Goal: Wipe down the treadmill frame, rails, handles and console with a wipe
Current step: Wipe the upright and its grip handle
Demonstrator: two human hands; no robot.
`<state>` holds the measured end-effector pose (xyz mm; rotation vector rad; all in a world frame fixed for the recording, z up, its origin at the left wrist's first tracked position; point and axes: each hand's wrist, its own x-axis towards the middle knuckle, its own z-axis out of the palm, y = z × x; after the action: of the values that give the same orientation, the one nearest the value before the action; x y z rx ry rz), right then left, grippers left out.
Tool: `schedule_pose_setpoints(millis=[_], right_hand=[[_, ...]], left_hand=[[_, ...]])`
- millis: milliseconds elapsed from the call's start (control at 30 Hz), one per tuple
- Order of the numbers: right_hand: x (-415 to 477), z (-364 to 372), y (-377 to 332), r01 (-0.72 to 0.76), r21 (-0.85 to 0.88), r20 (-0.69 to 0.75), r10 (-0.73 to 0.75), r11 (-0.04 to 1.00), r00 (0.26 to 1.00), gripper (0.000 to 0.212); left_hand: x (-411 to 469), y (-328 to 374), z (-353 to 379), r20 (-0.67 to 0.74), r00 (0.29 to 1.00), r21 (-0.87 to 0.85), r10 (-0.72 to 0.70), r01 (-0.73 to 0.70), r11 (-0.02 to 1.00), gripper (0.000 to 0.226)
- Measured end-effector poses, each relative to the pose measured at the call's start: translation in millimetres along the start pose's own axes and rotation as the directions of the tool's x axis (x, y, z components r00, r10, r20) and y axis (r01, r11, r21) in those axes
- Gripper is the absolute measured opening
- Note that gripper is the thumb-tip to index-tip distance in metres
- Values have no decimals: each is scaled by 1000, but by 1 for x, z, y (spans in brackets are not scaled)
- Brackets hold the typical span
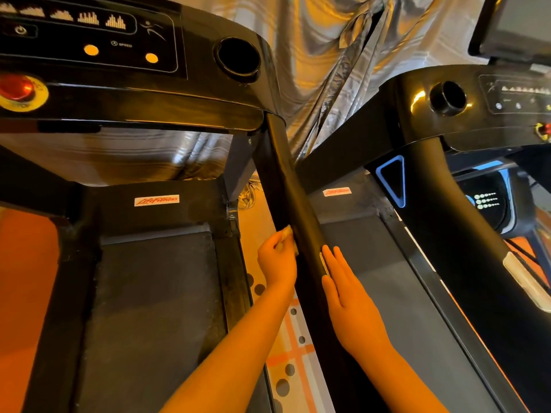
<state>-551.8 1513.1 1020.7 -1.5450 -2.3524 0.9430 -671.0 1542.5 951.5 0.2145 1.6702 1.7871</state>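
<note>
Though dark inside, cup holder (238, 59) on console (89, 40).

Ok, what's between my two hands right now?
In the head view, the treadmill's black handrail runs between them: the left hand holds the wipe against one side, the right hand lies flat on the other.

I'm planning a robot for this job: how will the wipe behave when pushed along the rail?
Probably floppy: the wipe is bunched up in the left hand. Likely light: it nearly vanishes inside that hand. It should slide easily, as the rail looks glossy.
</note>
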Motion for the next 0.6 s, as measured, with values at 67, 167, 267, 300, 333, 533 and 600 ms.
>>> schedule_pose_setpoints(millis=[67, 167, 267, 300, 333, 533, 600], right_hand=[[-1, -1, -2, -5, -7, 1, 5, 1000, 1000, 51], [-1, -1, -4, -16, -10, 4, 16, 1000, 1000, 51], [-1, -1, -4, -14, -20, 2, 14, 1000, 1000, 51], [0, -1, -4, -13, -22, -1, 13, 1000, 1000, 50], [0, -1, -4, -13, -25, -3, 13, 1000, 1000, 50], [-2, -2, -7, -18, -54, -3, 18, 998, 1000, 45], [-5, -3, -9, -26, -125, 5, 27, 992, 1000, 48]], left_hand=[[-12, -1, -5, 46, 997, 13, 68, -68, 998, 22], [-18, -28, -11, 37, 998, 43, -46, 44, 998, 22], [-10, -40, -12, -19, 984, 127, -179, 180, 975, 14], [-7, -35, -10, -25, 984, 127, -175, 177, 976, 16], [-7, -28, -9, -23, 987, 109, -157, 158, 981, 20], [-24, 2, -6, 22, 999, 55, 26, -27, 998, 21], [-21, -14, -6, 24, 1000, 69, -4, 2, 998, 17]])
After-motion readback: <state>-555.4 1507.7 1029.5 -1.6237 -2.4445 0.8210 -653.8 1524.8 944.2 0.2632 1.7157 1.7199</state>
